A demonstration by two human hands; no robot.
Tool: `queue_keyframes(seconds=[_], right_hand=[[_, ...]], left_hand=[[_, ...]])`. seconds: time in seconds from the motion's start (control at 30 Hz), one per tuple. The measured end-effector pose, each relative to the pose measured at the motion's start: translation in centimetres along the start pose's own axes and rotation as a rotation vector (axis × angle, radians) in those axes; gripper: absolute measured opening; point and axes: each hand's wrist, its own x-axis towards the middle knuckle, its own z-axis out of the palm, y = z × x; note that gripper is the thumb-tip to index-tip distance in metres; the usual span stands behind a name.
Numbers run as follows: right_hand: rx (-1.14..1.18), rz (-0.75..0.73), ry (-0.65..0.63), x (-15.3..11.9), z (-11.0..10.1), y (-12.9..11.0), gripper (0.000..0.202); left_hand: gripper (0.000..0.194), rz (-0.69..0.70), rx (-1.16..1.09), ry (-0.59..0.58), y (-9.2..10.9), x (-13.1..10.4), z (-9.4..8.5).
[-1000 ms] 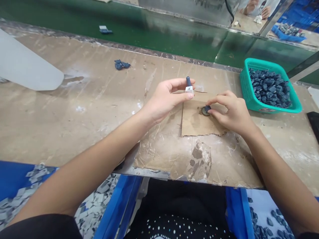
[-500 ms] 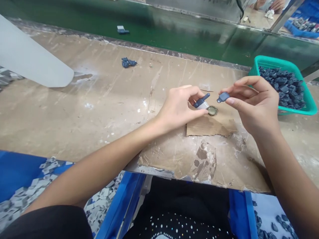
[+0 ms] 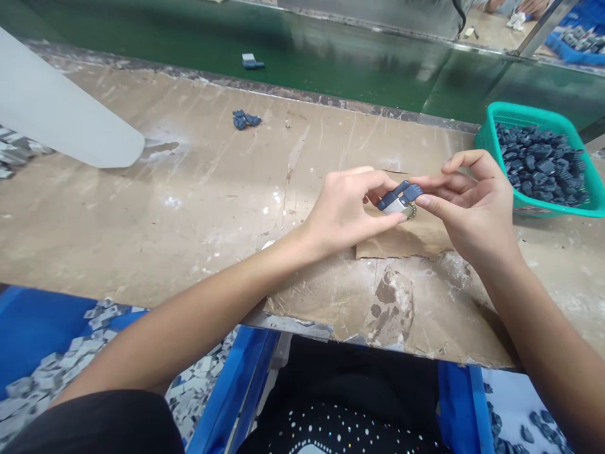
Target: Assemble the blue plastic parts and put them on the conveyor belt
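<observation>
Between the thumb and fingers of my left hand [image 3: 347, 208] is a small grey and dark-blue plastic part [image 3: 393, 205]. My right hand [image 3: 472, 202] pinches a small dark-blue plastic piece [image 3: 413, 192] and holds it against the top of that part; whether the two are joined I cannot tell. Just beneath them a round metal cap with a ridged rim [image 3: 412, 212] is partly hidden by the parts and fingers. It sits on a torn piece of cardboard [image 3: 401, 244].
A green basket [image 3: 558, 205] full of dark-blue pieces stands to the right. Dark-blue pieces [image 3: 246, 120] lie further back. A grey and blue part [image 3: 252, 62] rests on the green belt [image 3: 331, 82]. Blue bins [image 3: 236, 384] sit below the table edge. A white chute [image 3: 70, 107] juts in at left.
My right hand has moved left, bringing its dark-blue piece from a short gap away up against the part in my left hand. The part on the green belt has shifted right.
</observation>
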Motion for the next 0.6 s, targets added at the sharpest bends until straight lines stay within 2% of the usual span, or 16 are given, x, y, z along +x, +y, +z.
queue_keyframes(seconds=[0.37, 0.47, 0.6], right_hand=[[-0.083, 0.025, 0.033, -0.8, 0.8, -0.9, 0.028], [-0.044, 0.07, 0.047, -1.2, 0.7, -1.5, 0.025], [0.082, 0.108, 0.071, -1.5, 0.5, -1.4, 0.025]], left_hand=[[0.016, 0.003, -0.076, 0.069, -0.3, -0.4, 0.0], [0.018, 0.082, -0.08, 0.105, 0.0, -0.6, 0.0], [0.021, 0.258, -0.054, 0.175, 0.5, -0.8, -0.2]])
